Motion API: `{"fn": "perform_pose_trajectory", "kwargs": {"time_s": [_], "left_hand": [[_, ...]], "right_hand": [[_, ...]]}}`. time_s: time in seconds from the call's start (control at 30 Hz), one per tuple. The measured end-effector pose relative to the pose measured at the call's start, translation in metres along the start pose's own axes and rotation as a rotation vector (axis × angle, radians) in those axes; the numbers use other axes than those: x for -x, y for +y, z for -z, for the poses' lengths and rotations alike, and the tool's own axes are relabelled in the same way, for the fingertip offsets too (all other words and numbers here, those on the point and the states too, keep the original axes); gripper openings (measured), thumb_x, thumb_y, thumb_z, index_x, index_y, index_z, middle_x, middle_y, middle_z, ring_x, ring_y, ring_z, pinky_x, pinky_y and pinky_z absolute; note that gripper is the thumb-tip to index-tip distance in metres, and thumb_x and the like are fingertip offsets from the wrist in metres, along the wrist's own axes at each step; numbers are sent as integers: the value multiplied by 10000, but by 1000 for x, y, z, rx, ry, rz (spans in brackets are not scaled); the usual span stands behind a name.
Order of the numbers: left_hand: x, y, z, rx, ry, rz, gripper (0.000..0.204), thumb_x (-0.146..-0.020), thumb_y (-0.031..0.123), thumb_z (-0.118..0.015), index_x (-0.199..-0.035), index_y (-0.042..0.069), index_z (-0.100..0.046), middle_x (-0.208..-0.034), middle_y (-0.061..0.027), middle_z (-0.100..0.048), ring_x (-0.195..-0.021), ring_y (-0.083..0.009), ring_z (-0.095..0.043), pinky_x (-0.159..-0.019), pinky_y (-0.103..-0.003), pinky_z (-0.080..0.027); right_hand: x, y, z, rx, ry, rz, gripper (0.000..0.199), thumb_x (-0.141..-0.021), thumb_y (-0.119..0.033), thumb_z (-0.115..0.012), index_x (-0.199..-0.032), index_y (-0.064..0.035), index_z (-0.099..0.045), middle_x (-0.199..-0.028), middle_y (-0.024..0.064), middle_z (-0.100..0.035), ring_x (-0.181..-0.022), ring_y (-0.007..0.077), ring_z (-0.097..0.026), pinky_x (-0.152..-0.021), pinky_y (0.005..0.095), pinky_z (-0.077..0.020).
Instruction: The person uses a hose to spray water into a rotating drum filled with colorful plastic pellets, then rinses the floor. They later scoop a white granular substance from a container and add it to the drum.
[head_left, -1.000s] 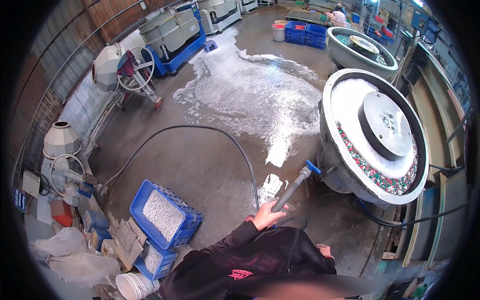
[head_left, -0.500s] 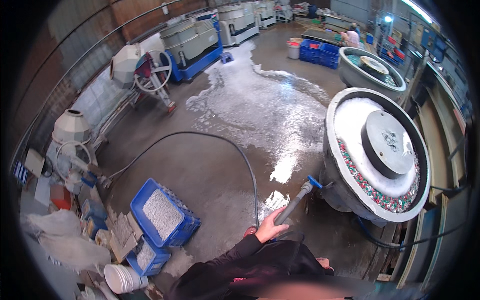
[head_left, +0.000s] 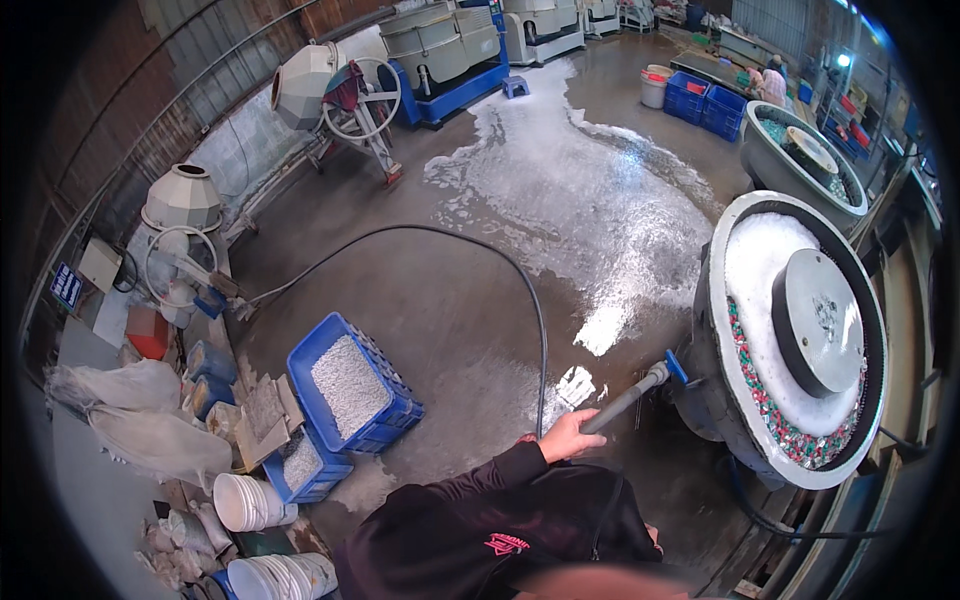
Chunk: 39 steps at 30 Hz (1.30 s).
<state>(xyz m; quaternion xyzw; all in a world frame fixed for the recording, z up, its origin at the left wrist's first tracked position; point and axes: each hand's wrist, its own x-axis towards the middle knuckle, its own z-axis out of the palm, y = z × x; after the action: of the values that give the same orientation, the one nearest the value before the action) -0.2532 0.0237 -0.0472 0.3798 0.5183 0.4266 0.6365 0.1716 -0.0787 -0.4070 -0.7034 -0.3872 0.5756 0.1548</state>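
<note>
The left hand point(head_left: 568, 439) wraps its fingers around a grey pipe point(head_left: 627, 401) pointing toward the foamy tub point(head_left: 720, 345). The right hand point(head_left: 654, 538) is mostly hidden; I cannot tell its fingers' state.

The near tub point(head_left: 716, 320) has foam point(head_left: 755, 255) and pieces point(head_left: 775, 412) in it, the far tub point(head_left: 788, 182) behind it, a pipe point(head_left: 623, 404) in the left hand point(head_left: 568, 438) near its left side, a foam puddle point(head_left: 590, 190) on the floor point(head_left: 420, 310) left and behind, a crate point(head_left: 388, 412) of pellets point(head_left: 348, 385) farther left, and a mixer point(head_left: 185, 208) far left.
</note>
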Motion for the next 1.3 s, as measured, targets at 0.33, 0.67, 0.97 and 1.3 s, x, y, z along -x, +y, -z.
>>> {"fn": "perform_pose_trajectory", "kwargs": {"time_s": [0.33,0.67,0.97,1.3], "left_hand": [[-14,18,33,126,33,126,349,-776,50,-625,-1114,64,-540,-524,56,-413,-366,-27,-324,-345,-209,-244],[-35,16,55,165,-12,139,326,-773,9,-614,-1089,36,-541,-529,49,-427,-368,-30,-330,-350,-213,-238],[-48,20,74,215,-55,171,335,-765,7,-627,-1087,40,-539,-511,59,-404,-364,-28,-326,-350,-211,-248],[-61,11,112,321,-54,163,316,-768,12,-621,-1065,54,-519,-547,46,-437,-363,-29,-339,-338,-212,-245]], "right_hand": [[-13,-46,-34,536,-94,499,217,-824,-181,-576,-924,-5,-654,-740,112,-646,-572,164,-586,-564,285,-488],[34,-134,-58,-184,81,-264,250,-824,-53,-457,-1011,-40,-622,-654,88,-619,-487,167,-581,-444,304,-486],[58,-87,-76,-92,81,-181,324,-741,11,-437,-981,-8,-653,-749,116,-652,-617,172,-605,-584,271,-481],[57,-129,-79,-29,113,-166,213,-842,-122,-536,-1007,-22,-626,-702,103,-633,-552,168,-586,-476,289,-463]]}}
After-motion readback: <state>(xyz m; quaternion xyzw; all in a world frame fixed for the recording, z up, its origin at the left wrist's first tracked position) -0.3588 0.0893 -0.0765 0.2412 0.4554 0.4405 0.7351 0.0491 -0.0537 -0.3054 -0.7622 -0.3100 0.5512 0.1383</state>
